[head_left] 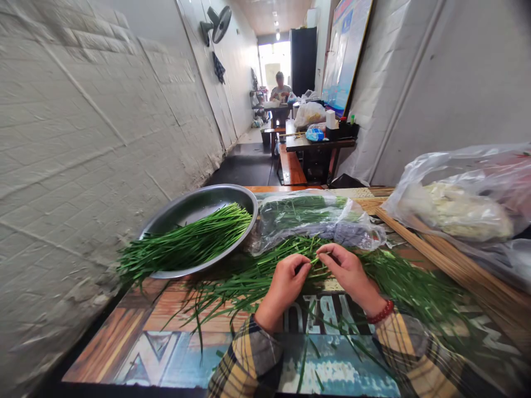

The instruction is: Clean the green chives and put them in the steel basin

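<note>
My left hand is closed in a pinch on thin garlic chives over the middle of the table. Just to its right, my right hand pinches the end of the same chives between thumb and fingertips. Under and beside both hands lie loose garlic chives, with more spread out to the right. On the left, a wide metal basin holds a bundle of chives whose leaf ends hang over the rim. Behind my hands rests a clear plastic bag with chives inside.
Long wooden sticks and a plastic bag of pale food occupy the table's right side. Leaf scraps lie on the printed tabletop near me. Farther back are another table, a bench and a seated person.
</note>
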The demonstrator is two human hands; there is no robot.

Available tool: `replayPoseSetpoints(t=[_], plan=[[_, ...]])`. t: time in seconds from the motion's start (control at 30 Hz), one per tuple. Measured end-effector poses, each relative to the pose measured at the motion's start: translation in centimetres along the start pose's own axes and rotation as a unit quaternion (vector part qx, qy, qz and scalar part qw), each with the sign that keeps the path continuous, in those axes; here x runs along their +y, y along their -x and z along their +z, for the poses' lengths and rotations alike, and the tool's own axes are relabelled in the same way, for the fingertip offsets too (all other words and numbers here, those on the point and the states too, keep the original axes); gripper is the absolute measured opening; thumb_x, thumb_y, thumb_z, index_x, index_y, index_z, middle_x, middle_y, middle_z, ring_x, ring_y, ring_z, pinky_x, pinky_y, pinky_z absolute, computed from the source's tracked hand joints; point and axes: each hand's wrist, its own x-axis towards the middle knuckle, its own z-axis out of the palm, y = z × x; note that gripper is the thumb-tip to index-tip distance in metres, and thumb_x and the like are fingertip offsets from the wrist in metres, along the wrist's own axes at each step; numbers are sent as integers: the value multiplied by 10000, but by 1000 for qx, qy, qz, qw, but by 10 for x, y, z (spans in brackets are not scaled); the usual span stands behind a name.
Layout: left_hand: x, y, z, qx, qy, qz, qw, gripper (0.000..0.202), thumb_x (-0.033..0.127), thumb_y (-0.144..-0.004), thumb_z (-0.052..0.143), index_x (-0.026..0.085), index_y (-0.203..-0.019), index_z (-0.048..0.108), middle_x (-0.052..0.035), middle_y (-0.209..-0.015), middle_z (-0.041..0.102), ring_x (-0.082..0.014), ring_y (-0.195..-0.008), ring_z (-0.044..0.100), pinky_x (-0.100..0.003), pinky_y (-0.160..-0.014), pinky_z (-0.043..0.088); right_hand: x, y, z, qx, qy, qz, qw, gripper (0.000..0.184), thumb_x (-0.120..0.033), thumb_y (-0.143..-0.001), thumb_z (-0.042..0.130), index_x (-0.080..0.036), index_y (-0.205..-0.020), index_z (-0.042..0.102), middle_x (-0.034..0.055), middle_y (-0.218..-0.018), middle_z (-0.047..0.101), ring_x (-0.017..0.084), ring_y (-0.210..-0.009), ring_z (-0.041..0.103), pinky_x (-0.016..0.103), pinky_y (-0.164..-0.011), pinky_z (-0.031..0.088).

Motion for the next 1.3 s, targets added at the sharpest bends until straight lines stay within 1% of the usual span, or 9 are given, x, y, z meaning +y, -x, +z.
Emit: replayPoseSetpoints(t=[0.17, 0.47, 0.73, 0.87, 0.97, 1.07, 1.2, 1.23, 1.3], plan=[[-4, 0, 1, 3, -7, 6, 1000, 185, 219, -867, 522, 149, -763, 658, -28, -731, 650, -146, -710, 574, -236, -673, 416, -1, 1, 6, -4, -9, -9, 1000, 212, -383, -803, 627, -204, -918, 625, 41, -847, 695, 171, -723, 657, 301, -682, 537], [-5, 1, 0, -10, -52, 17, 998, 214, 258, -891, 513, 172, -789, 681, -42, -765, 673, -158, -721, 588, -245, -673, 406, -12, 3, 3, -23, 31, -72, 997, 243, -293, -823, 590, -235, -1057, 554, 6, -825, 697, 163, -730, 673, 305, -719, 548], [-3, 1, 1, -6, -37, -1, 999, 236, 256, -885, 503, 161, -709, 629, -16, -693, 611, -137, -671, 527, -235, -636, 362, -8, 2, 6, 13, 48, -65, 997, 205, -259, -812, 575, -227, -1014, 561, 7, -783, 688, 165, -671, 650, 302, -678, 528], [-3, -1, -4, 29, 48, -38, 998, 271, 307, -886, 489, 152, -692, 598, 6, -631, 532, -121, -628, 469, -230, -604, 339, 10, -4, 3, 73, 16, -33, 997, 236, -323, -824, 589, -203, -1023, 544, 26, -767, 675, 179, -675, 639, 317, -667, 517], [-3, -2, -8, 65, 165, -95, 980, 290, 396, -895, 472, 160, -754, 566, 43, -578, 449, -96, -532, 395, -215, -524, 302, 16, -7, 1, 90, -1, -30, 995, 284, -370, -835, 597, -194, -1049, 538, 25, -754, 654, 182, -690, 632, 322, -673, 516], [-2, -3, -7, 76, 264, -127, 953, 308, 456, -884, 486, 165, -793, 531, 22, -660, 541, -95, -560, 472, -210, -539, 366, 11, -3, 5, 75, 2, -36, 997, 275, -371, -832, 604, -204, -1044, 554, 12, -732, 637, 172, -667, 620, 309, -655, 513], [-2, -2, 0, 39, 319, -113, 940, 306, 461, -863, 523, 161, -804, 527, -37, -814, 636, -146, -751, 618, -277, -734, 491, -3, 7, 15, 38, 15, -44, 998, 253, -332, -844, 586, -215, -1066, 559, 11, -771, 658, 170, -700, 639, 314, -696, 518], [-3, -1, 2, 23, 324, -116, 939, 302, 461, -862, 522, 164, -806, 519, -29, -787, 631, -146, -724, 622, -280, -716, 498, -6, 9, 16, 34, 21, -46, 998, 250, -323, -847, 581, -218, -1073, 558, 11, -785, 665, 171, -714, 646, 319, -715, 519], [-3, -1, 5, -9, 320, -133, 938, 290, 459, -868, 503, 174, -815, 493, -2, -708, 606, -131, -601, 599, -248, -583, 472, -10, 12, 18, 31, 34, -47, 998, 239, -302, -852, 574, -223, -1077, 557, 7, -794, 675, 170, -721, 655, 324, -735, 521]])
